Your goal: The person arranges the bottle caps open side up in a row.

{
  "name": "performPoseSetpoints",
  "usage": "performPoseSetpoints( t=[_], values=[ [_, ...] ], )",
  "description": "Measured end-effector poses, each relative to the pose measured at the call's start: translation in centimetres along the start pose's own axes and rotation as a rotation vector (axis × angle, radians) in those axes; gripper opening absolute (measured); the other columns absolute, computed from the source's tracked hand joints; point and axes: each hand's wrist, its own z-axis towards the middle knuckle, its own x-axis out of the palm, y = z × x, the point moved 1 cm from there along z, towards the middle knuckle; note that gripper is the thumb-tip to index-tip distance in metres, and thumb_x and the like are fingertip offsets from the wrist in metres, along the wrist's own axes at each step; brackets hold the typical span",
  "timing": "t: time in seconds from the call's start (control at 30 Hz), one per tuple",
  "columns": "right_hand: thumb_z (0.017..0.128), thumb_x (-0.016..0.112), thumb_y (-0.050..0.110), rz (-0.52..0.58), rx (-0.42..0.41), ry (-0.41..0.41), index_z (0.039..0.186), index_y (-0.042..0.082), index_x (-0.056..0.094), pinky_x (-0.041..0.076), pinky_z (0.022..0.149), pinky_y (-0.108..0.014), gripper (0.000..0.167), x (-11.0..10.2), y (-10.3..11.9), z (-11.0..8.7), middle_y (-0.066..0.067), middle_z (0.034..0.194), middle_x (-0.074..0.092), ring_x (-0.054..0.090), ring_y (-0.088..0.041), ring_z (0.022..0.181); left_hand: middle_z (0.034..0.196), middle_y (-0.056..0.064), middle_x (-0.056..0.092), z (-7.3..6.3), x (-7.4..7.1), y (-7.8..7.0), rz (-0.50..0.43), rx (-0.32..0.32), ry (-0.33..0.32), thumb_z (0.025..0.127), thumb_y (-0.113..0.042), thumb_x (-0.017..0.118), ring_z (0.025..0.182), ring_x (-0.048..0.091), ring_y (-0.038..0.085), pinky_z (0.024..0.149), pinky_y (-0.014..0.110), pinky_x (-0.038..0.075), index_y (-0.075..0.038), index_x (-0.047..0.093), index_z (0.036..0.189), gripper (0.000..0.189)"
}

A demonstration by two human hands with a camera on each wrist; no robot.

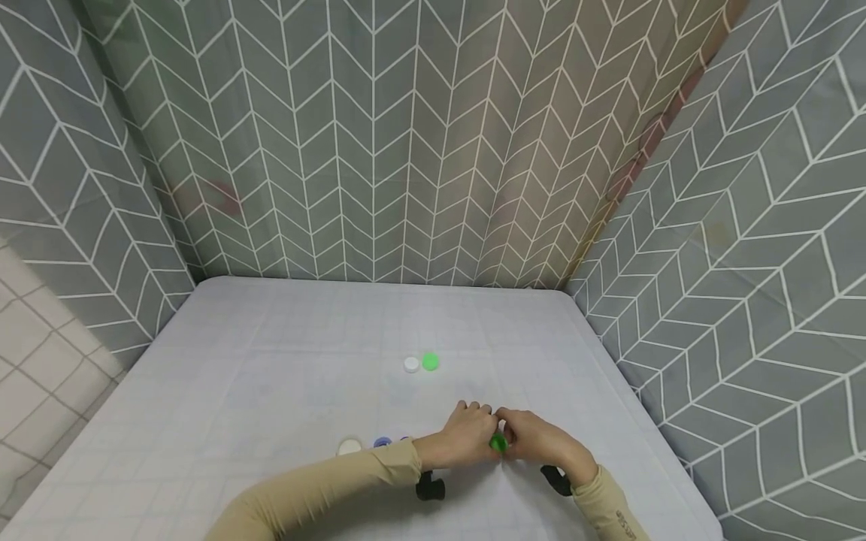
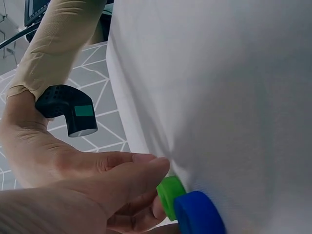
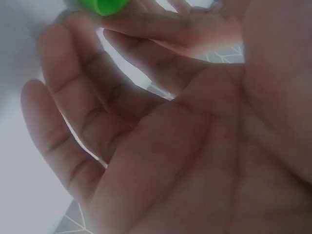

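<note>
In the head view, my left hand (image 1: 467,434) and right hand (image 1: 537,437) meet low above the table, fingertips touching or nearly so. A small green cap (image 1: 498,442) sits between them. My left fingers curl around its side, and my right fingertips pinch at its other side. In the left wrist view the green cap (image 2: 171,196) is beside a larger blue cap (image 2: 201,214), partly cut off by the frame. Whether a hand supports the blue cap is unclear. The right wrist view shows my right hand (image 3: 122,122) with its fingers bent toward the green rim (image 3: 105,5).
Farther out on the white-covered table (image 1: 304,323) lie a white cap (image 1: 411,364) and a bright green cap (image 1: 430,361), side by side. A cream cap (image 1: 349,446) and a blue cap (image 1: 382,442) lie behind my left forearm. Patterned curtains (image 1: 379,150) surround the table.
</note>
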Motion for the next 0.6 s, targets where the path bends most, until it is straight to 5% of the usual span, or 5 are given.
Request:
performPoseSetpoints(
  t=[0.1, 0.27, 0.4, 0.6],
  values=[
    [0.073, 0.079, 0.008, -0.011, 0.039, 0.012, 0.109, 0.008, 0.058, 0.039, 0.06, -0.024, 0.042, -0.2, 0.2, -0.1, -0.002, 0.079, 0.058, 0.045, -0.005, 0.067, 0.071, -0.009, 0.05, -0.2, -0.2, -0.1, -0.024, -0.002, 0.021, 0.073, -0.044, 0.08, 0.065, 0.042, 0.008, 0.064, 0.028, 0.033, -0.02, 0.059, 0.072, 0.032],
    [0.071, 0.084, 0.024, -0.079, 0.068, 0.0, 0.114, 0.009, 0.06, 0.045, 0.07, -0.032, 0.051, -0.5, 0.9, -0.3, -0.001, 0.095, 0.062, 0.054, -0.015, 0.083, 0.079, -0.01, 0.057, -0.9, -1.2, -0.3, -0.047, -0.011, 0.041, 0.072, -0.046, 0.081, 0.07, 0.046, 0.007, 0.068, 0.027, 0.036, -0.017, 0.067, 0.096, 0.04],
    [0.074, 0.082, 0.027, -0.128, 0.025, -0.023, 0.111, 0.01, 0.062, 0.049, 0.076, -0.035, 0.045, -0.9, 1.7, -0.2, 0.0, 0.103, 0.063, 0.059, -0.02, 0.092, 0.092, -0.007, 0.064, -1.7, -2.4, -0.2, -0.048, 0.009, 0.05, 0.073, -0.046, 0.08, 0.076, 0.051, 0.009, 0.069, 0.028, 0.039, -0.019, 0.064, 0.117, 0.053],
    [0.079, 0.078, 0.024, -0.1, -0.056, -0.022, 0.104, 0.01, 0.063, 0.049, 0.077, -0.031, 0.032, -1.6, 3.6, 0.9, 0.001, 0.102, 0.065, 0.06, -0.024, 0.094, 0.099, -0.007, 0.066, -3.2, -4.7, 1.2, -0.078, 0.016, 0.101, 0.075, -0.048, 0.079, 0.082, 0.055, 0.009, 0.072, 0.027, 0.044, -0.018, 0.065, 0.115, 0.053]
  ],
)
